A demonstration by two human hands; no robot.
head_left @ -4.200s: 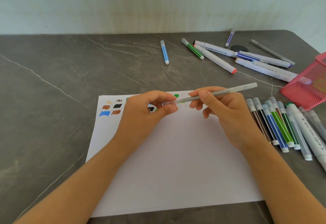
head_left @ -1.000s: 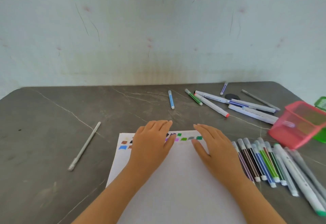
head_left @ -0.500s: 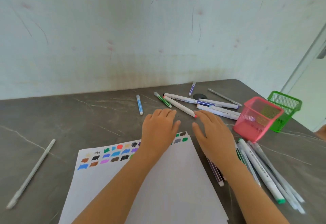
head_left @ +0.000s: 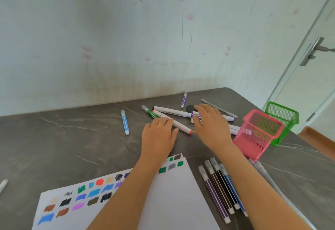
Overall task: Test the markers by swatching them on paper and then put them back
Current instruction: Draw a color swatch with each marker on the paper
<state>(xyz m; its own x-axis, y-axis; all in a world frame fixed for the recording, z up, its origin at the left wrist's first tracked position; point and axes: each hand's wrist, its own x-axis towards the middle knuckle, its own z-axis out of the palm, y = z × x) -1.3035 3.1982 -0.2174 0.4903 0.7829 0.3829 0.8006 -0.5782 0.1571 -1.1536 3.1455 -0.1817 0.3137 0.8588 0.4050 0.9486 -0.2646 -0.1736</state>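
The paper [head_left: 174,193] lies nearest, its left part filled with rows of colour swatches. Beyond it lies a capped blue marker [head_left: 125,122], long axis running near to far. The left hand [head_left: 157,137] rests straight fingers on a white marker with a red end [head_left: 181,127] — it slants from far left to near right, red end nearest. The right hand [head_left: 212,126], fingers spread and loose, lies over a cluster of white markers [head_left: 174,112]. A row of thin markers [head_left: 219,188] lies beside the paper — clear caps pointing away. A pink mesh cup [head_left: 257,139] and a green mesh cup [head_left: 282,115] stand rightmost.
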